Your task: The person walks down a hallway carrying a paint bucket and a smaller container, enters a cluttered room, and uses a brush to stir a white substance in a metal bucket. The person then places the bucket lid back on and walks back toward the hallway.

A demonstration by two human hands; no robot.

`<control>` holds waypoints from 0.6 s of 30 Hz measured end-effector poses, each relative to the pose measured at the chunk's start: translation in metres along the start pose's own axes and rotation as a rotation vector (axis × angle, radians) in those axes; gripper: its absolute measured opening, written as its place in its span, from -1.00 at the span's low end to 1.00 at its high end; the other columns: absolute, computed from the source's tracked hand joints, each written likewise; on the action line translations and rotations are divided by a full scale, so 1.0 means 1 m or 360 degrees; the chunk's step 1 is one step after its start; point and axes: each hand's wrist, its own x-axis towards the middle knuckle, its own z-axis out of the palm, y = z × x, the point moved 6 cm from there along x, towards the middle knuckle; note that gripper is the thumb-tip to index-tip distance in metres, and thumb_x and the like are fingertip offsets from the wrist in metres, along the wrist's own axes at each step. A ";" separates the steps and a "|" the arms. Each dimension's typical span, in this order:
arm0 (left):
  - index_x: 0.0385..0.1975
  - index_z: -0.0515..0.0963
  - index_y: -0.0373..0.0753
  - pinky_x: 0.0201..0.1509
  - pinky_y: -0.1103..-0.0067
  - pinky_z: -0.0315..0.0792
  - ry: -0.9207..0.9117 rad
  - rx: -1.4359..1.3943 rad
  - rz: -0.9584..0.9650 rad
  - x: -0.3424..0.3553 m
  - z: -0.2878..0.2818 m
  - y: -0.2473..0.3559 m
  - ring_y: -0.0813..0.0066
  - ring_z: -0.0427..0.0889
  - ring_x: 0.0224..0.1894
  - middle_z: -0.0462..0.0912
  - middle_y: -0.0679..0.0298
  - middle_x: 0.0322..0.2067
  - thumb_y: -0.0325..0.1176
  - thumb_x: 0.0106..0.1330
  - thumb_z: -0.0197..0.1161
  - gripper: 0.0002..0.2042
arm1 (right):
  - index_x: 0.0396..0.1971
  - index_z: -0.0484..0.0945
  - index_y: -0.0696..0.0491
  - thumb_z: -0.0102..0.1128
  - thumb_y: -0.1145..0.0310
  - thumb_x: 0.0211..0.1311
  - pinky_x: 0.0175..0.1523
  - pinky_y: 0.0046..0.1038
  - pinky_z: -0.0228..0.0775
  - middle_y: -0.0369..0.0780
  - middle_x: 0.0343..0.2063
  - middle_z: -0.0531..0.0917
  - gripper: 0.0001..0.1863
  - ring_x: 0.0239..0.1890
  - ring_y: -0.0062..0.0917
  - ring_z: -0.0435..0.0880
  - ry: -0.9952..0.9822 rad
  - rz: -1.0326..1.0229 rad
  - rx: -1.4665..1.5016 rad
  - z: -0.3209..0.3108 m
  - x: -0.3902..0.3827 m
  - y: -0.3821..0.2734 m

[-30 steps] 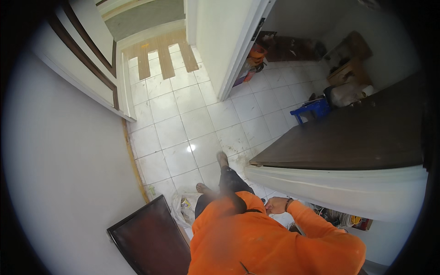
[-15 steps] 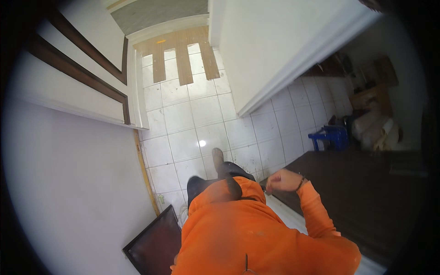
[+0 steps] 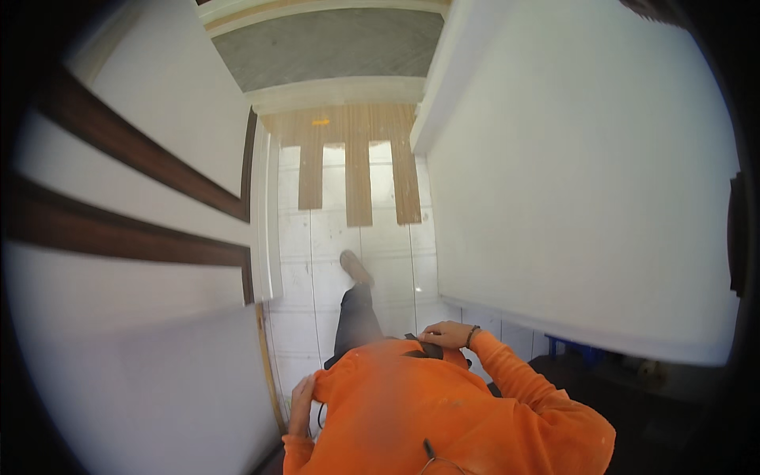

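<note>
My right hand (image 3: 447, 334) is in front of my waist, palm down and fingers loosely stretched to the left, with a dark band round the wrist. Its fingertips are at a black strap or pouch (image 3: 424, 349) over the orange sweatshirt (image 3: 396, 404); whether they touch it I cannot tell. Low on the left, my left hand (image 3: 302, 402) hangs beside the sweatshirt's edge, fingers loosely extended and nothing visible in them. One leg in dark trousers (image 3: 356, 321) reaches forward, its brown shoe (image 3: 355, 267) on white floor tiles (image 3: 386, 265).
Ahead is a doorway with wood-look strips (image 3: 358, 182) on the tiles and a grey floor (image 3: 332, 47) beyond. A white door with brown trim (image 3: 142, 162) stands left, a white wall or panel (image 3: 578, 182) right. A blue stool (image 3: 574, 348) shows behind the panel's lower edge.
I have moved forward, so the doorway and strips are nearer. My right hand has come in toward my waist. My left hand has come into view, and the dark-topped furniture has mostly slipped out.
</note>
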 end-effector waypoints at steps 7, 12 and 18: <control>-0.26 0.63 -0.34 -0.24 0.49 0.47 -0.0701 0.1078 -0.0156 0.275 0.068 0.285 0.46 0.59 -0.37 0.66 0.19 -0.43 0.00 0.12 0.38 -0.54 | -0.20 0.60 0.11 -0.11 -0.16 0.33 -0.07 -0.34 0.43 -0.13 -0.29 0.66 -0.42 -0.21 -0.29 0.63 0.0271 0.0231 0.0208 -0.279 0.089 -0.133; -0.38 0.61 -0.24 -0.28 0.36 0.47 -0.0874 0.1758 0.0109 0.464 0.091 0.454 0.17 0.62 -0.41 0.65 0.09 -0.48 -0.08 0.07 0.38 -0.67 | -0.43 0.60 0.16 0.08 0.10 0.32 -0.33 -0.41 0.40 -0.13 -0.60 0.60 -0.61 -0.49 -0.45 0.57 0.0573 0.0092 0.0150 -0.475 0.165 -0.217; -0.46 0.55 -0.17 -0.33 0.23 0.45 0.0356 0.1656 0.0688 0.682 0.147 0.681 -0.03 0.62 -0.38 0.62 0.05 -0.53 -0.18 0.08 0.35 -0.78 | -0.50 0.57 0.15 0.16 0.11 0.23 -0.34 -0.22 0.38 0.00 -0.54 0.61 -0.63 -0.41 -0.07 0.60 0.1614 -0.0153 0.0339 -0.802 0.287 -0.281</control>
